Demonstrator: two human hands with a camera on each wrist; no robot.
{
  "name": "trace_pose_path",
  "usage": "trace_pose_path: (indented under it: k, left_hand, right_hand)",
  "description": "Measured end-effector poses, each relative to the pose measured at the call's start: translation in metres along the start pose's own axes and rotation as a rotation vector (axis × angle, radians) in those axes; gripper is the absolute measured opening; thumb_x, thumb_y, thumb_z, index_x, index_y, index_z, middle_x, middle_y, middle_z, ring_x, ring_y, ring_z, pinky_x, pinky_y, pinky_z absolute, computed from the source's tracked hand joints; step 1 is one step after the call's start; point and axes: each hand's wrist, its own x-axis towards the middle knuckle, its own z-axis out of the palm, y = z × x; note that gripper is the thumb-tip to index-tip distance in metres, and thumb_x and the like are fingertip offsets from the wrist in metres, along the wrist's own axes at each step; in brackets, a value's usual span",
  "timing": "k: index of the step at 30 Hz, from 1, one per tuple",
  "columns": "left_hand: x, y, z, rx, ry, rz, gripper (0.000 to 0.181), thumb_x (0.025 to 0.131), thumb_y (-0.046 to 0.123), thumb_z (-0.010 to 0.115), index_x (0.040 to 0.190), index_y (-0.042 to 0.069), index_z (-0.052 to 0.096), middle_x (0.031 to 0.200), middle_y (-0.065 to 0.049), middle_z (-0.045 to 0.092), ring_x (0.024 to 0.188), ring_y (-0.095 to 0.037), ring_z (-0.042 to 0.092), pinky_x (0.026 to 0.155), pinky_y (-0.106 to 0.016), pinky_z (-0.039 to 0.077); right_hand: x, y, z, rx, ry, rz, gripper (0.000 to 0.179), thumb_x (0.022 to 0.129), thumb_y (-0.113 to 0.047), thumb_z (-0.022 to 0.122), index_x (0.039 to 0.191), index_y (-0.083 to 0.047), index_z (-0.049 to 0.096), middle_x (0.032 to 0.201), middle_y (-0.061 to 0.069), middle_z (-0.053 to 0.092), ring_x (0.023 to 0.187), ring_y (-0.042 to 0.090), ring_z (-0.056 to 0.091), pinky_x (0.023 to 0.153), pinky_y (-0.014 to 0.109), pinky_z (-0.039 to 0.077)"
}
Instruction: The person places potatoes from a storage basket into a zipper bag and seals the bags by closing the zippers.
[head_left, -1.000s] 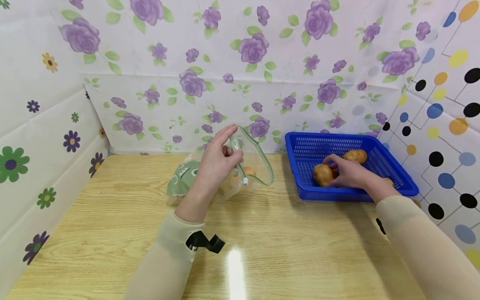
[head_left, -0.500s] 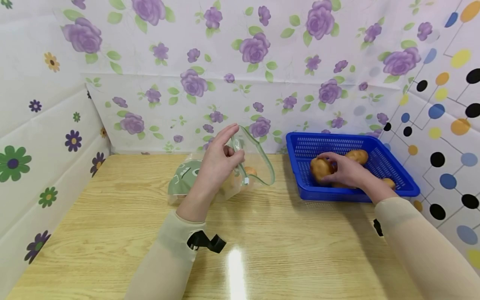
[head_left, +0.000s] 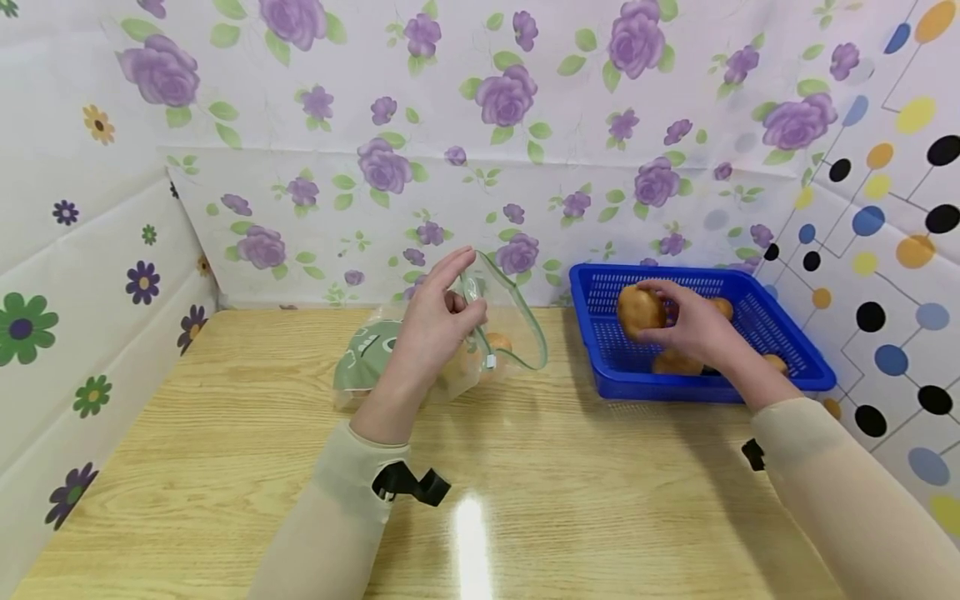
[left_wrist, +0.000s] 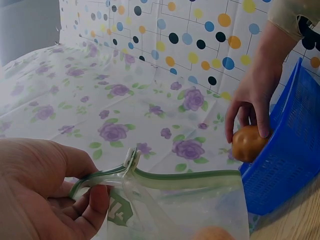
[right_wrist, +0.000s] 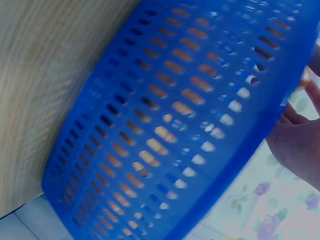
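My left hand pinches the green zip rim of a clear plastic bag and holds its mouth up and open; the left wrist view shows the rim between thumb and fingers. A potato lies inside the bag. My right hand grips a brown potato, also seen in the left wrist view, lifted above the blue basket. More potatoes lie in the basket. The right wrist view shows mostly the basket's blue mesh wall.
The wooden table is boxed in by flowered walls at the back and left and a dotted wall on the right. The basket stands at the back right, close to the dotted wall. The bag lies at the back middle.
My right hand has lifted the potato up out of the basket bottom and slightly left, toward the basket's left rim. My left hand and the bag have stayed still.
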Motion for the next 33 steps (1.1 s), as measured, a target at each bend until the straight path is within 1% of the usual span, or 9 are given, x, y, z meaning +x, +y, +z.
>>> trace_pose_path:
  k: [3,9,13,16,24,30,33]
  left_hand:
    - [-0.001,0.0,0.0,-0.001,-0.004,0.001,0.069,0.104,0.004,0.067,0.169,0.016,0.048,0.174,0.012,0.037,0.072,-0.017,0.049,0.059,-0.024,0.044]
    - [0.0,0.0,-0.001,0.003,-0.006,0.006,0.07,0.103,0.003,0.066,0.169,0.017,0.048,0.176,0.007,0.036,0.072,-0.017,0.049,0.059,-0.024,0.045]
    - [-0.001,0.0,-0.001,0.003,-0.007,0.003,0.069,0.104,0.003,0.066,0.169,0.017,0.048,0.175,0.009,0.037,0.072,-0.017,0.049,0.059,-0.024,0.044]
    - [-0.001,0.0,-0.001,0.002,-0.007,-0.001,0.069,0.104,0.003,0.066,0.169,0.017,0.048,0.174,0.011,0.037,0.072,-0.017,0.049,0.059,-0.024,0.044]
    - [0.0,0.001,0.0,0.004,-0.004,-0.004,0.069,0.103,0.002,0.066,0.169,0.017,0.048,0.174,0.011,0.038,0.071,-0.016,0.049,0.059,-0.024,0.044]
    - [0.0,0.001,0.001,0.015,-0.001,-0.004,0.069,0.103,0.003,0.066,0.168,0.017,0.049,0.174,0.011,0.038,0.072,-0.017,0.049,0.059,-0.024,0.044]
    - [0.0,0.001,0.002,0.014,-0.006,0.001,0.069,0.103,0.003,0.066,0.168,0.016,0.048,0.174,0.011,0.038,0.073,-0.017,0.049,0.059,-0.024,0.044]
  right_hand:
    - [-0.002,-0.008,-0.001,0.04,0.022,-0.012,0.082,0.098,-0.016,0.088,0.167,-0.017,0.045,0.158,0.025,0.05,0.134,0.048,0.058,0.1,0.063,0.058]
    - [-0.007,-0.031,-0.002,0.101,0.037,-0.01,0.082,0.098,-0.019,0.088,0.168,-0.021,0.045,0.163,0.023,0.046,0.142,0.047,0.053,0.103,0.064,0.057]
    - [-0.012,-0.048,-0.003,0.143,0.033,-0.017,0.083,0.098,-0.02,0.088,0.168,-0.022,0.045,0.165,0.022,0.043,0.144,0.046,0.051,0.105,0.063,0.056]
    - [-0.015,-0.059,-0.002,0.171,0.026,-0.042,0.084,0.098,-0.02,0.088,0.17,-0.021,0.044,0.166,0.022,0.043,0.143,0.046,0.052,0.106,0.062,0.055]
    - [-0.02,-0.083,-0.001,0.243,-0.008,-0.084,0.083,0.099,-0.02,0.087,0.171,-0.027,0.045,0.168,0.012,0.044,0.144,0.038,0.053,0.106,0.051,0.058]
    - [-0.021,-0.098,0.004,0.267,-0.016,-0.131,0.084,0.099,-0.021,0.087,0.171,-0.028,0.044,0.17,0.01,0.044,0.143,0.036,0.054,0.1,0.035,0.06]
    - [-0.022,-0.105,0.008,0.289,-0.021,-0.149,0.084,0.099,-0.02,0.086,0.171,-0.029,0.044,0.169,0.008,0.044,0.142,0.034,0.054,0.099,0.033,0.06]
